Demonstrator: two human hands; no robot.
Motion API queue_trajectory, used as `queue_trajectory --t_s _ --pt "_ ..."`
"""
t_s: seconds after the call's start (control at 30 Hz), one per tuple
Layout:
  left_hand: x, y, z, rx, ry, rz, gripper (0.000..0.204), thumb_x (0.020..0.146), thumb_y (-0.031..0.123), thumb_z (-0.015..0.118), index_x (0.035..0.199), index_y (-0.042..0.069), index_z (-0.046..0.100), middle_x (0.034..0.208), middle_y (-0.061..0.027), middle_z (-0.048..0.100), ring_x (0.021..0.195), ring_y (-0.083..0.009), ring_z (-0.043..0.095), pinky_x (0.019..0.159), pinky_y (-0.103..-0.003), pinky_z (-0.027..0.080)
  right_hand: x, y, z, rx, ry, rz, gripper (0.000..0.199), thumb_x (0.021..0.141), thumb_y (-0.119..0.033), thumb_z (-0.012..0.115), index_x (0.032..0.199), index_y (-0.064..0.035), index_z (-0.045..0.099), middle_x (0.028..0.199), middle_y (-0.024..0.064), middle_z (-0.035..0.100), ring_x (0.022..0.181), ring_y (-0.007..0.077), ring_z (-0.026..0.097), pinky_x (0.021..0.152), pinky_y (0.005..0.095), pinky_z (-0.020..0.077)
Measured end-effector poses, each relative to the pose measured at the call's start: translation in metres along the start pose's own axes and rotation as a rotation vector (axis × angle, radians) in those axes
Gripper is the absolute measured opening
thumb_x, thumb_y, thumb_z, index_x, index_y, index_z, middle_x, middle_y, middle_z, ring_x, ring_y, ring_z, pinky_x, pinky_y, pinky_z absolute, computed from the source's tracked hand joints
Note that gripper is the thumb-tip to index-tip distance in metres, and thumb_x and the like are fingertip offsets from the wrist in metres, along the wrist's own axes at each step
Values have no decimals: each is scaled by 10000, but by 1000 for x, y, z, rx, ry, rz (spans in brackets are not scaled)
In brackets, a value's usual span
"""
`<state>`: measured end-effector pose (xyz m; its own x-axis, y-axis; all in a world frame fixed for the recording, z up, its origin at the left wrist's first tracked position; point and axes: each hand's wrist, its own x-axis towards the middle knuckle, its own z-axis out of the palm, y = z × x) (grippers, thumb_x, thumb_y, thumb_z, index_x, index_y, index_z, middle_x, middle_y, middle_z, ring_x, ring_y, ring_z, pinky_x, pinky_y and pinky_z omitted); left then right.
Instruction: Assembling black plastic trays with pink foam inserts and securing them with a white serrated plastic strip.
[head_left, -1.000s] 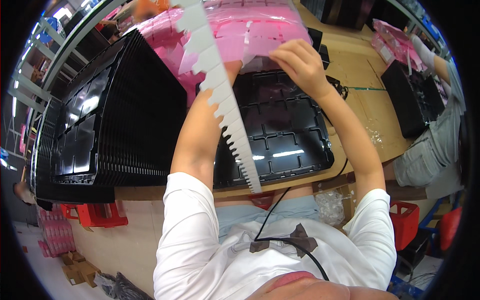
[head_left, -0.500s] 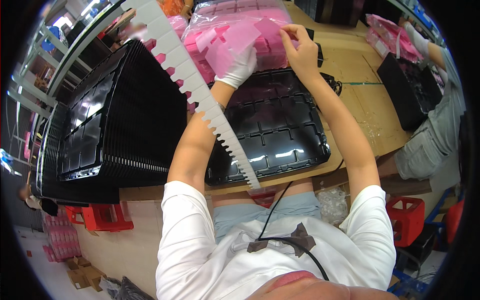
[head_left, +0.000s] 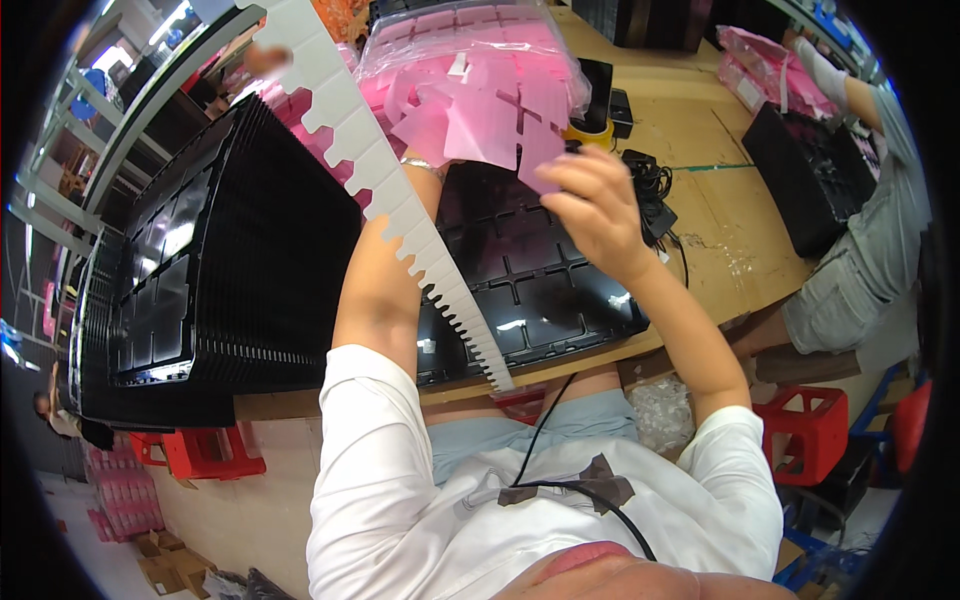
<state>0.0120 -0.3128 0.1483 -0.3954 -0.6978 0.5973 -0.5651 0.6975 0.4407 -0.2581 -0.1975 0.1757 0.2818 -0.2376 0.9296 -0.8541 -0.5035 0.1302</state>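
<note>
Since half a second ago the right hand [head_left: 598, 205] has dropped from the bag toward frame centre, fingers pinched on a pink cross-shaped foam piece [head_left: 478, 125] lifted above the black tray [head_left: 530, 290]. The left hand is hidden behind that pink piece, so its grip cannot be told; a white notched strip [head_left: 400, 210] crosses its forearm, and the clear bag of pink pieces [head_left: 470, 40] lies at the top centre

Pretty cluttered workshop. Brown cardboard-topped workbench [head_left: 735, 215] under everything, running off right of the grip. Metal shelving [head_left: 75, 150] far left with bright overhead light glaring off it. Red plastic crates [head_left: 210, 452] low on the floor [head_left: 235, 515] left, another red crate [head_left: 812, 432] lower right. Cardboard boxes [head_left: 160, 560] bottom left.
</note>
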Motion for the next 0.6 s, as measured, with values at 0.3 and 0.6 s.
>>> queue_trajectory --t_s 0.3,0.6 --pt "60 -13 50 -573 -104 -330 477 912 460 536 1113 35 612 929 -91 659 699 -255 631 665 -411 541 -41 28 34 1407 -108 1591 340 918 -287 675 1160 -64 591 1135 76 650 1041 191 617 918 359 477" --pt "0 -49 25 -1052 -133 -743 558 915 534 528 1147 32 595 904 -48 643 690 -226 617 664 -396 543 -66 17 -20 1047 89 1583 242 912 -169 671 1079 4 638 979 52 662 868 106 618 774 246 495"
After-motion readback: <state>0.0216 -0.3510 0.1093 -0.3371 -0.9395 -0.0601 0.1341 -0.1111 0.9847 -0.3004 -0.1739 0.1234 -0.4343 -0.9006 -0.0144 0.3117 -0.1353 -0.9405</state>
